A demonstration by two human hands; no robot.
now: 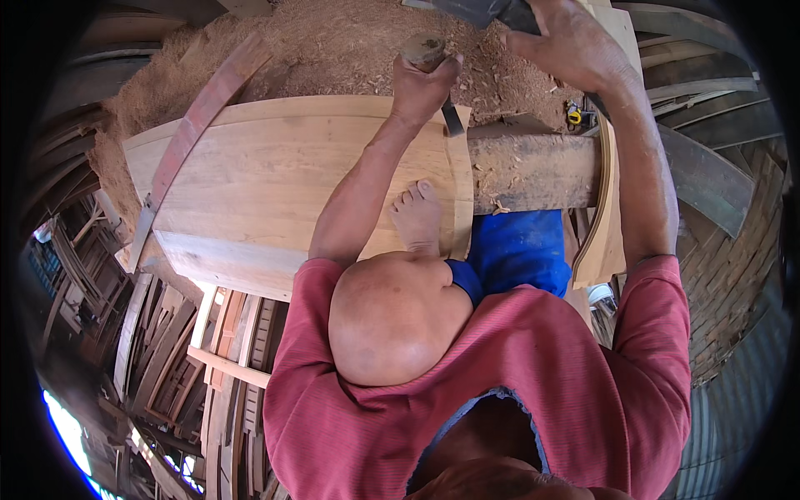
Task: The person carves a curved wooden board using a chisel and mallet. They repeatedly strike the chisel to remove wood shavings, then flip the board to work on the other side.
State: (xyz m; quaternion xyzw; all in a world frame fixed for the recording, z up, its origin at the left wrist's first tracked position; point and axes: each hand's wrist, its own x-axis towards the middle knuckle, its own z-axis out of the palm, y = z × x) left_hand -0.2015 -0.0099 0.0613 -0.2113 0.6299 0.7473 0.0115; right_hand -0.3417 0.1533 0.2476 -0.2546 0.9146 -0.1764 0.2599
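My left hand [425, 87] is wrapped round the round wooden handle of a chisel [452, 119]. The flat dark blade points down at the right edge strip of a broad, pale wooden panel [275, 179]; I cannot tell whether its tip touches the wood. Raised at the upper right, my right hand [575, 46] grips a dark hammer [475, 10], whose head is partly cut off by the top of the view. My bare foot [415, 212] rests flat on the panel, left of its right edge strip.
A reddish curved board [196, 125] lies across the panel's left end. A thick timber beam [533, 171] with chips on it extends right to a curved pale board [602, 208]. Wood shavings [333, 42] cover the ground beyond, with a yellow tape measure [573, 114]. Stacked planks [162, 350] stand at left.
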